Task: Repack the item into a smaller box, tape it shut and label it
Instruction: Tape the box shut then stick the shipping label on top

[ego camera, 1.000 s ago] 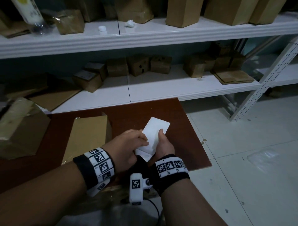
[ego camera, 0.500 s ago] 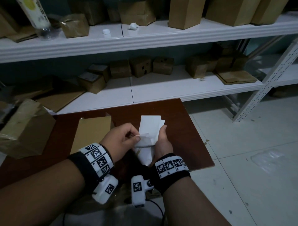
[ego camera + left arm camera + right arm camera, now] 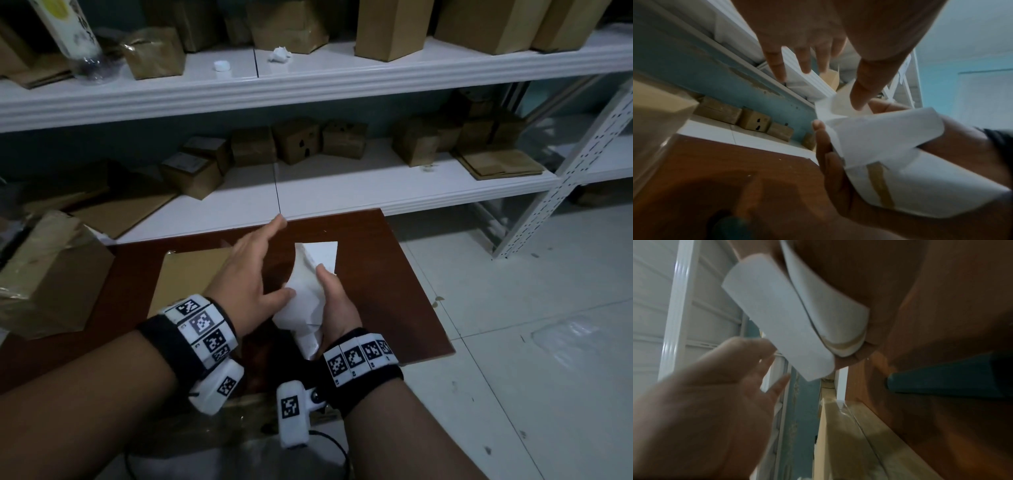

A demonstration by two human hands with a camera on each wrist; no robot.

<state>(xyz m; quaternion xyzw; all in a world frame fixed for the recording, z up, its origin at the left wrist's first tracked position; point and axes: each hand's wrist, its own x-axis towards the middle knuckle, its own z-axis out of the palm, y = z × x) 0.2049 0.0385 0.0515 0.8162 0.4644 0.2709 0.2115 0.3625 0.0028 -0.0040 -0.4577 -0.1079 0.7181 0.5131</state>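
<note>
Right hand point(image 3: 337, 301) gripping white label sheets point(image 3: 305, 294), left hand point(image 3: 253, 270) spread wide above flat cardboard box point(image 3: 185, 274), red-brown table point(image 3: 394, 291)

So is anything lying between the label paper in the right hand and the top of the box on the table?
Nothing visible on the box top itself, but the open left hand hovers between it and the label paper, which the right hand grips just to the box's right above the table.
</note>
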